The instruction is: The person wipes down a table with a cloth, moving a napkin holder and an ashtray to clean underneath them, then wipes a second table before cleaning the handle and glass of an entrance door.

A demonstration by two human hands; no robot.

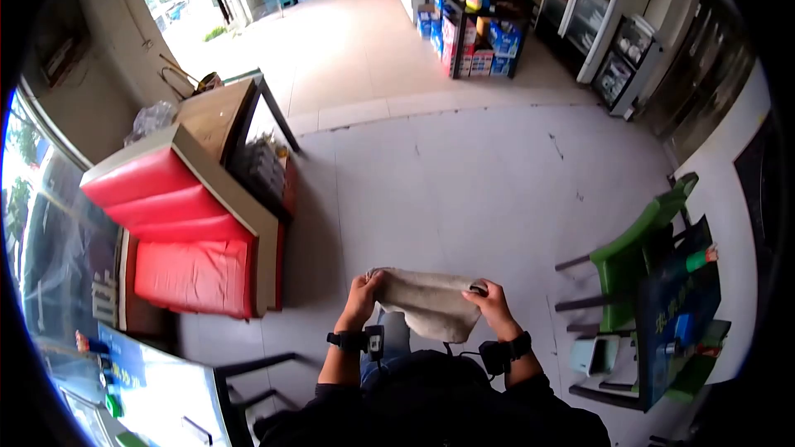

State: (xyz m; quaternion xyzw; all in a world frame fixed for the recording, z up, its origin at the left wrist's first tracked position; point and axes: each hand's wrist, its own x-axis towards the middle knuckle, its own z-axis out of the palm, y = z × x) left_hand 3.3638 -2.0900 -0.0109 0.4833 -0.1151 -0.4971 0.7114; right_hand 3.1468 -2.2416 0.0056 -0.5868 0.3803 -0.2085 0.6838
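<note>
A greyish-beige cloth (431, 300) is stretched between my two hands in front of my body, its lower edge hanging loose. My left hand (361, 296) pinches the cloth's upper left corner, thumb on top. At the upper right corner, my right hand (494, 306) grips it between thumb and fingers, with a small dark spot beside the fingertips. Both wrists wear black straps with small devices. Below the cloth, part of my leg in blue jeans shows.
A red padded bench (195, 273) and a wooden table (217, 116) stand at left. Green chairs (621, 265) and a dark table (683, 323) are at right. A glossy table (166, 389) is at lower left. Ahead are a stocked counter (484, 12) and a glass-door fridge (584, 0).
</note>
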